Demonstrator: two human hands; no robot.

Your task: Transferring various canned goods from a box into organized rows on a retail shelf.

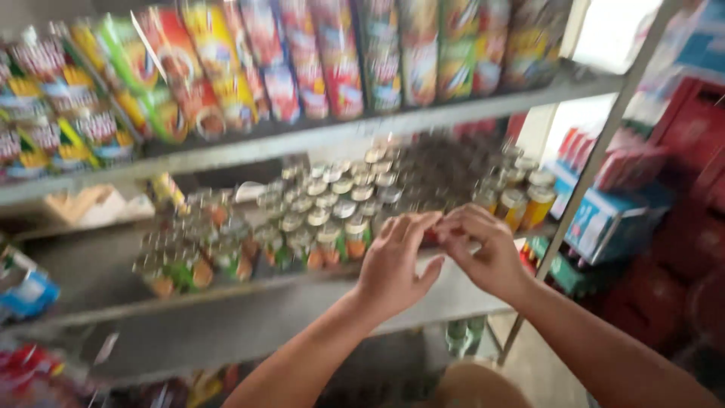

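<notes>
Both forearms reach up-forward; left hand (393, 264) and right hand (483, 249) meet fingertip to fingertip, fingers curled.

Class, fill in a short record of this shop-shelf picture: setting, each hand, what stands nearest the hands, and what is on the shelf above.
Setting: metal shelf unit in a shop
Left hand: raised before the middle shelf, fingers meeting the right hand
Right hand: fingers curled; anything held is hidden
Nearest: rows of small lidded jars
Above: colourful packets
Sharpness: blurred
</notes>
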